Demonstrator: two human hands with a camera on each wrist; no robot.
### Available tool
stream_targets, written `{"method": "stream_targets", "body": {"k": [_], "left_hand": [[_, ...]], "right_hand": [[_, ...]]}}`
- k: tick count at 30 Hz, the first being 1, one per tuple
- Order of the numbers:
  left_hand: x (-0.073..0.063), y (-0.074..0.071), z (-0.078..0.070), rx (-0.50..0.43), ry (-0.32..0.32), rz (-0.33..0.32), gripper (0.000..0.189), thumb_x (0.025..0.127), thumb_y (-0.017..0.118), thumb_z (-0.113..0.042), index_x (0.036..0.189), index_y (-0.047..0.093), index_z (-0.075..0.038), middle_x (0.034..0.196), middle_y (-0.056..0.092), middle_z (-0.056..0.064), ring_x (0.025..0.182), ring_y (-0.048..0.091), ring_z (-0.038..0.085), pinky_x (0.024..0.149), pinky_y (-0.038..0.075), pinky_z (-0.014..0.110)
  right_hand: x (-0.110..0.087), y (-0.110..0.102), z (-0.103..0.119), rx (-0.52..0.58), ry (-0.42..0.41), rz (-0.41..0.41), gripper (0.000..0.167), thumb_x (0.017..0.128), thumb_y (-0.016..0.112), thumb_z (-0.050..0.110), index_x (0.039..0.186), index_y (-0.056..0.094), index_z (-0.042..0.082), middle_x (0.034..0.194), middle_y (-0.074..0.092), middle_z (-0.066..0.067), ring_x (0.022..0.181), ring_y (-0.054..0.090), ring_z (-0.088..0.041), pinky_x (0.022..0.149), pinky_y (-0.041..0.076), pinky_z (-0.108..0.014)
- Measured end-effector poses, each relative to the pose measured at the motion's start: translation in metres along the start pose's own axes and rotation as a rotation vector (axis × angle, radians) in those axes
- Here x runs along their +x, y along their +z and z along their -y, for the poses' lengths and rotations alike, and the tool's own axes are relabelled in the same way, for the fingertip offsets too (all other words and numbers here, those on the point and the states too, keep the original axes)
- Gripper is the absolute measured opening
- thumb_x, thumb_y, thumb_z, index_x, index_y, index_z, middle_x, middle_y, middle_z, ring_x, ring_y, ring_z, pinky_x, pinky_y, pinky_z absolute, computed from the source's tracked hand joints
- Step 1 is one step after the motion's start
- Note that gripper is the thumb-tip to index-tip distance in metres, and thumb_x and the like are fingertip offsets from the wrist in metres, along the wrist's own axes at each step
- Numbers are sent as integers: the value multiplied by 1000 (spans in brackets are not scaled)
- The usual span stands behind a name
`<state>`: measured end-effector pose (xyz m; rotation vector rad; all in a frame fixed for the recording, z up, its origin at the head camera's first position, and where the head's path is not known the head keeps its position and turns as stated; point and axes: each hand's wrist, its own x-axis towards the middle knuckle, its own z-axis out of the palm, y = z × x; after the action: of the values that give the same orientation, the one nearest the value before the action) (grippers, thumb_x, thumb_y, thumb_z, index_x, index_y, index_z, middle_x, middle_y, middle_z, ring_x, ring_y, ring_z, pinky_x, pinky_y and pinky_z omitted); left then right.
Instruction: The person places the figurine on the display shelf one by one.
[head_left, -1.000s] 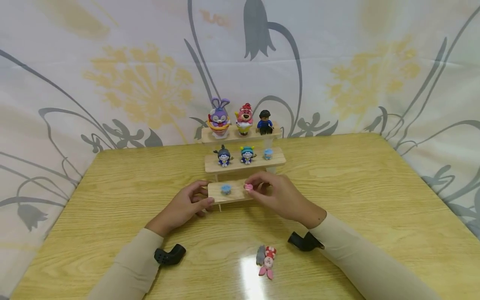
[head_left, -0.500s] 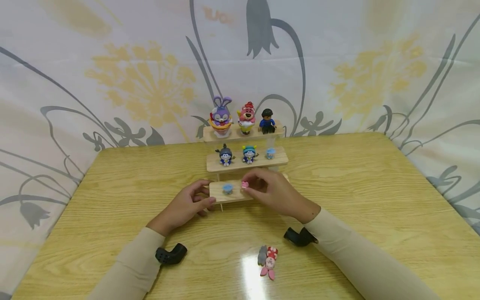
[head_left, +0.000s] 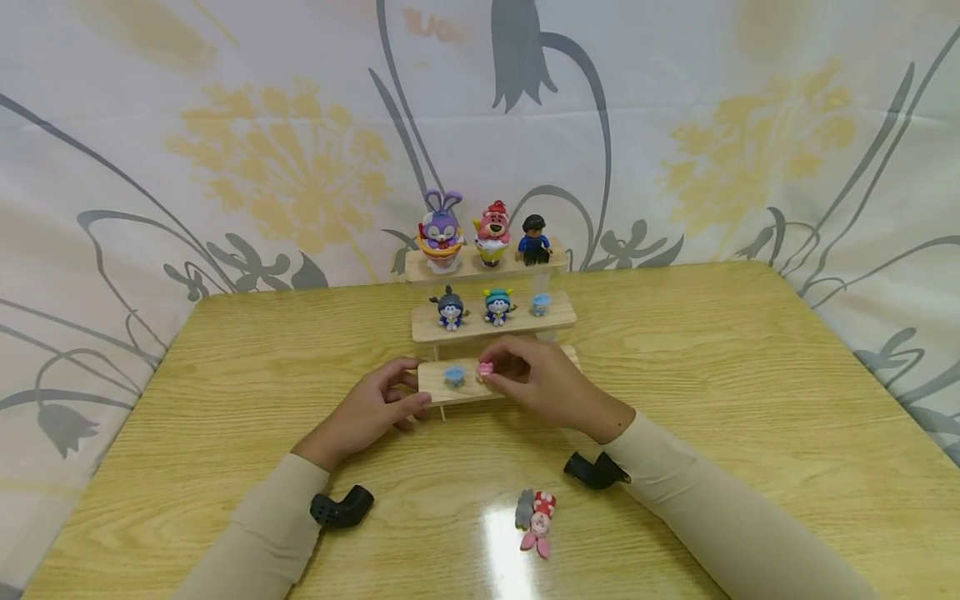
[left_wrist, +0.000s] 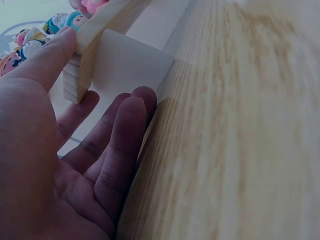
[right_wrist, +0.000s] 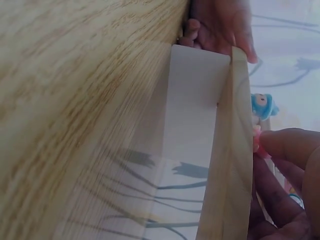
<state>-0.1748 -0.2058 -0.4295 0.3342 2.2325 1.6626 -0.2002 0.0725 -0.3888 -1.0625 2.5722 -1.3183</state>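
Note:
In the head view a three-tier wooden display stand (head_left: 435,393) stands on the table. My left hand (head_left: 375,404) holds the left end of its lowest shelf (left_wrist: 86,65), thumb at the front edge and index finger at the far edge; the other fingers hang below. My right hand (head_left: 551,383) pinches a small pink figurine (head_left: 485,372) between thumb and fingertips, upright at the board's surface. To its left on that shelf sits a small blue-hatted figurine (head_left: 454,377). In the right wrist view the pink figurine (right_wrist: 257,141) is partly hidden by the thumb.
The middle shelf bears two dark-blue figurines (head_left: 498,308) and a blue-hatted one (head_left: 540,305). A purple rabbit (head_left: 441,237), a pink bear (head_left: 492,233) and a dark-haired toy figure (head_left: 535,242) top the stand. A pink-eared figurine (head_left: 539,523) and a grey one (head_left: 524,508) lie in front.
My right hand has moved slightly left along the lowest shelf with the pink figurine, closer to the blue-hatted one. My left hand keeps its hold on the shelf end.

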Motion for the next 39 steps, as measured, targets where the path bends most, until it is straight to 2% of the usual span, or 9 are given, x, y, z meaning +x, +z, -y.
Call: {"method": "stream_targets", "body": {"k": [14,24,32,36,39], "left_hand": [[1,1,1,1,-5,10,63,99,64,-25,149,35,-1,128,52,24,95,69,22,75,60,35],[1,1,2,-3,2,16,64,100,64,-26,150,34,-1,129,51,24,95,69,22,75,60,35],[1,1,1,-5,4,21,65,100,64,-26,150,33,0,130,50,24,96,70,23,75,60,35],[1,0,1,-2,10,6,65,99,65,-26,150,34,0,129,50,25,96,70,24,75,60,35],[0,-1,1,-1,5,8,64,99,65,-25,149,34,0,128,51,25,95,70,23,75,60,35]], "right_hand": [[-1,2,-5,2,-12,-5,17,96,68,12,113,68,9,103,70,-1,91,66,-9,78,58,-25],[-4,0,-6,4,-28,-14,23,95,69,9,118,67,10,106,70,-1,95,66,-11,80,58,-24],[-14,-2,-6,-21,-61,-65,25,92,71,4,117,68,7,108,70,-3,99,67,-14,83,58,-25],[-21,-4,-3,-77,-94,-129,26,90,72,3,116,68,3,111,71,-7,99,67,-17,85,58,-29],[-29,-5,-2,-97,-96,-174,24,90,73,2,113,69,3,109,71,-8,94,67,-16,82,59,-29]]}}
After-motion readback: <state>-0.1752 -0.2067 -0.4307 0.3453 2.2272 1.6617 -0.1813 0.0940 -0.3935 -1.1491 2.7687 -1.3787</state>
